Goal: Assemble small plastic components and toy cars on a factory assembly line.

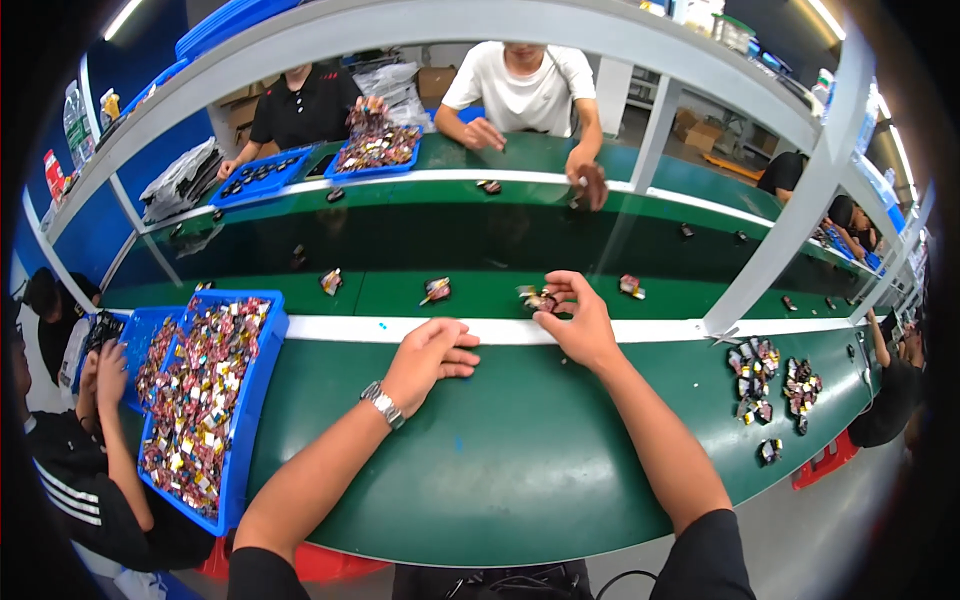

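My right hand (582,322) reaches over the white rail with thumb and fingers around a small dark electronic part with coloured pieces (535,298), slightly blurred. My left hand (432,360), below a metal-banded watch (381,404), hovers at the near side of the rail with loosely curled fingers. Nothing shows in it. On the green belt beyond, similar small parts lie apart: one (436,290) past my left hand, another (631,287) right of my right hand, and one (331,281) farther left.
A blue tray (272,345) heaped with such parts stands at my left. Several parts form loose piles (755,375) at the right of the green bench. White posts (785,230) rise from the rail. Across the belt, two people handle parts beside blue trays (395,170); others sit at both sides.
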A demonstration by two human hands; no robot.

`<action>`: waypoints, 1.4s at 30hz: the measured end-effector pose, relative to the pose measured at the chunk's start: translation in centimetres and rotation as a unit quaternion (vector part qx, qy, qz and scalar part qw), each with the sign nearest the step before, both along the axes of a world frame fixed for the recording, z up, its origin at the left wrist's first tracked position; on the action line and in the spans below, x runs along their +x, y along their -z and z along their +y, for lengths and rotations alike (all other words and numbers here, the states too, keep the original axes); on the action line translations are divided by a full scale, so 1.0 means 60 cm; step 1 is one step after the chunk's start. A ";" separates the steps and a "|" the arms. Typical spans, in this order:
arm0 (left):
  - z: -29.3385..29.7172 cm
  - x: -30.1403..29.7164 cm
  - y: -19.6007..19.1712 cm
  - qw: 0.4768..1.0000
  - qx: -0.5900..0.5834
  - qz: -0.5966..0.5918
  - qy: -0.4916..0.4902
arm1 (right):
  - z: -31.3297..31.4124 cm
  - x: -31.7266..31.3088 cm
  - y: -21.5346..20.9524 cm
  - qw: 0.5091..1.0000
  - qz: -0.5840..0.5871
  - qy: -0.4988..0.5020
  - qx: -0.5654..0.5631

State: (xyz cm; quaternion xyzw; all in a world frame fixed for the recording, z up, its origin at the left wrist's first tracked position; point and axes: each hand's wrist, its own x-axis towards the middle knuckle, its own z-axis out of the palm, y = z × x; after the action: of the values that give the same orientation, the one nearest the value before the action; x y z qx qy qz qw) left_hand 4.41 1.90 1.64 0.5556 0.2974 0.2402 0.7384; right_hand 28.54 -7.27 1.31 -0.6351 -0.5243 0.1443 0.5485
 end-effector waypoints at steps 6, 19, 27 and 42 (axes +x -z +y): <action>0.014 -0.014 0.011 0.983 -0.019 -0.048 0.176 | -0.047 -0.112 -0.019 0.970 -0.131 -0.198 0.055; 0.002 -0.014 0.010 0.991 -0.031 -0.067 0.115 | -0.040 -0.139 0.002 0.964 -0.254 -0.024 0.081; -0.009 -0.008 0.003 0.989 -0.009 -0.042 0.139 | -0.040 -0.140 -0.005 0.969 -0.232 -0.053 0.061; 0.001 -0.016 0.014 0.984 -0.051 -0.097 0.139 | -0.047 -0.139 -0.005 0.978 -0.182 -0.077 0.059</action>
State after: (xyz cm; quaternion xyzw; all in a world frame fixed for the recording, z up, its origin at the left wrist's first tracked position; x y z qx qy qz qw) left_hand 3.44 1.95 0.78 0.5270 0.1566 0.1722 0.8174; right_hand 20.22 -10.09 1.60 -0.5749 -0.6704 0.0362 0.4677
